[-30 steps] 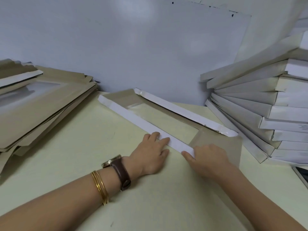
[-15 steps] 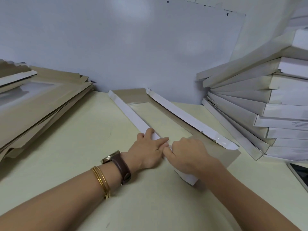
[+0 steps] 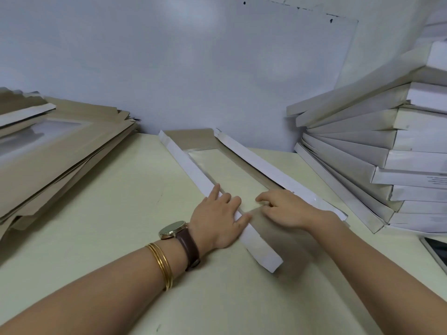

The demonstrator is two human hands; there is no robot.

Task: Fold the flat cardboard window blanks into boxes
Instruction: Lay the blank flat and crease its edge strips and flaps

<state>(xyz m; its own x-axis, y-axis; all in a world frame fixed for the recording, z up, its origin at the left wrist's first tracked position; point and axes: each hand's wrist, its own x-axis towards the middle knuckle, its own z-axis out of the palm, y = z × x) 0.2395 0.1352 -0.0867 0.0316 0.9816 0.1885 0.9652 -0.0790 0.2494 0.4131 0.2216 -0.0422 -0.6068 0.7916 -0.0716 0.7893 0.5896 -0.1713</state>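
The right-hand stack of folded boxes [image 3: 362, 153] runs off the frame's edge, the pile of flat blanks [image 3: 60, 146] on the left is cut off as well, and a dark flat object [image 3: 435, 252] at the right border shows only a corner. Our right hand [image 3: 285, 209] hides the near end of the right flap [image 3: 261, 163]; its fingers are curled with the tips down on the blank, and we cannot tell whether they pinch anything. Half a second ago both hands met on the left flap [image 3: 193, 170]; now the right one has moved off toward the other flap, baring the left flap's near end. The window blank [image 3: 193, 139] lies on the pale table [image 3: 108, 226] in front of us, lengthwise away from us, between the two stacks. Our left hand [image 3: 220, 218] lies flat with straight fingers pressing on the left flap. The blank is dull brown card, its two long flaps smooth white and raised, with a clear rectangular film window between them. A brown-strapped watch [image 3: 174, 230] and thin gold bangles [image 3: 162, 264] sit on the left wrist.
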